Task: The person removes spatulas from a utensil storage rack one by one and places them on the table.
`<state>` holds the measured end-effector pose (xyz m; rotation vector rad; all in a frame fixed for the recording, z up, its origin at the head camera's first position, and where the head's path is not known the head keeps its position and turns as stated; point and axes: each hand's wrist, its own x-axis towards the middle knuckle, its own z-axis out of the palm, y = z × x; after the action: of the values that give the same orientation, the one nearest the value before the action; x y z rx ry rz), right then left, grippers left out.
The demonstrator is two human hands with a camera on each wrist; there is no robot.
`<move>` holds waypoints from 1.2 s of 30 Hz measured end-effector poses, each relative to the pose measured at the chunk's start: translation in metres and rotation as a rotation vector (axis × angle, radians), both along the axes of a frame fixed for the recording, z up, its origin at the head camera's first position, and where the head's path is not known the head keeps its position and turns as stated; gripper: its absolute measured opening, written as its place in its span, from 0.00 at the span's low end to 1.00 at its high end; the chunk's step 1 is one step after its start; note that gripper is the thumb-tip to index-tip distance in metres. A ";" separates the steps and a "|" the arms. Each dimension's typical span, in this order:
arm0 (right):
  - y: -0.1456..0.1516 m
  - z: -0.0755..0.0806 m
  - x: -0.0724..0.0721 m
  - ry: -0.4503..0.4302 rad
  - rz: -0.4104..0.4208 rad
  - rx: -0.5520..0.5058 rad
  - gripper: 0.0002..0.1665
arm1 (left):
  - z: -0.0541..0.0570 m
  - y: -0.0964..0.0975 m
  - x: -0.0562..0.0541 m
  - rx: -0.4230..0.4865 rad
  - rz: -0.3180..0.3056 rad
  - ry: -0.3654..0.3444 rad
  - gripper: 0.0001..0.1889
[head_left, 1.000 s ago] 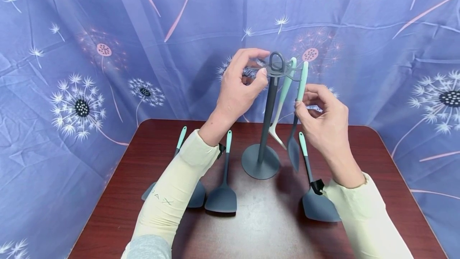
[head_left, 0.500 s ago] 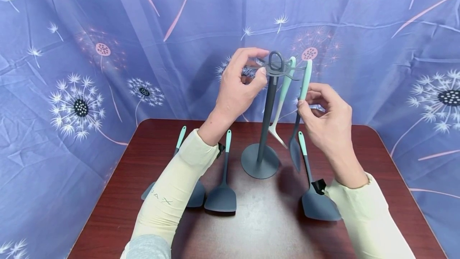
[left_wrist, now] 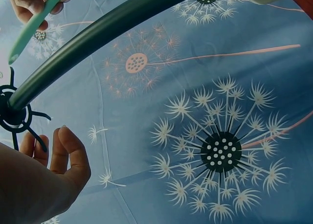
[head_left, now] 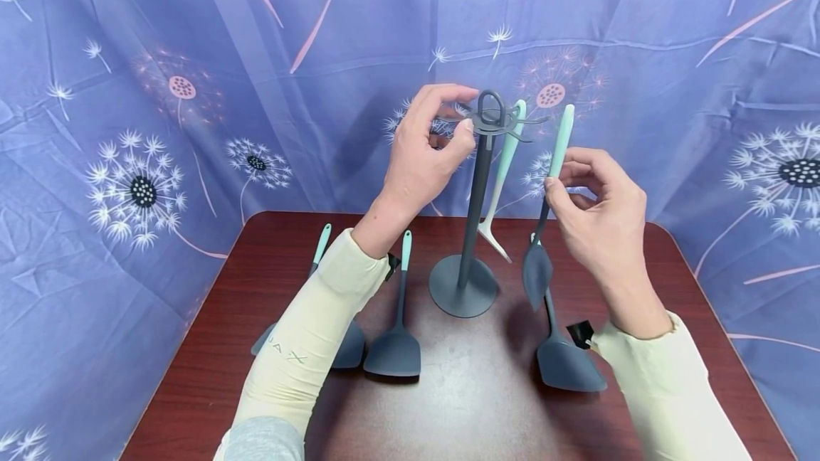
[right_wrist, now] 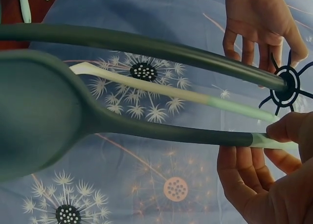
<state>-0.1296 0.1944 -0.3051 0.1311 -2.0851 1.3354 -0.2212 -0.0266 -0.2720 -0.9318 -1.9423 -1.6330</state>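
My right hand [head_left: 596, 212] pinches the mint handle of a dark grey spoon [head_left: 537, 276] between thumb and fingers. The spoon hangs bowl down, right of a dark utensil stand [head_left: 477, 205] and apart from its hooks. At the stand's top, my left hand [head_left: 426, 155] grips the hook ring with curled fingers and thumb. In the right wrist view the spoon's broad bowl [right_wrist: 39, 111] fills the left side. From a hook on the stand's right hangs a mint-handled utensil with a pale shaft [head_left: 506, 155] and an angled end.
Two dark turners, one near the middle [head_left: 393, 354] and one at the right [head_left: 566, 365], lie on the red-brown table [head_left: 205, 368]. Further utensils lie partly hidden under my left forearm. A blue dandelion-print cloth [head_left: 320, 126] stands behind the table.
The spoon's handle top has come away from the stand's hook and moved right with my right hand, its bowl turning. My left hand stays at the stand's top.
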 end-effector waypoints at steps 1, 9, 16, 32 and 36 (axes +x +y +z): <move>0.001 -0.001 0.000 0.001 0.001 -0.004 0.19 | 0.000 0.000 0.000 0.000 0.000 -0.001 0.20; 0.008 -0.004 0.001 0.012 -0.008 -0.031 0.19 | 0.000 -0.001 0.000 0.003 0.003 -0.008 0.20; 0.014 -0.005 0.003 0.028 -0.042 -0.034 0.19 | 0.000 -0.001 0.000 0.003 -0.008 -0.013 0.20; 0.030 -0.011 0.007 0.034 -0.129 -0.013 0.18 | 0.000 0.000 0.000 0.001 0.000 -0.010 0.20; 0.037 -0.011 0.009 0.028 -0.167 0.011 0.18 | 0.000 0.000 0.000 0.003 -0.003 -0.011 0.20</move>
<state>-0.1205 0.2314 -0.3157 -0.0199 -2.0323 1.2154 -0.2207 -0.0268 -0.2720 -0.9270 -1.9460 -1.6452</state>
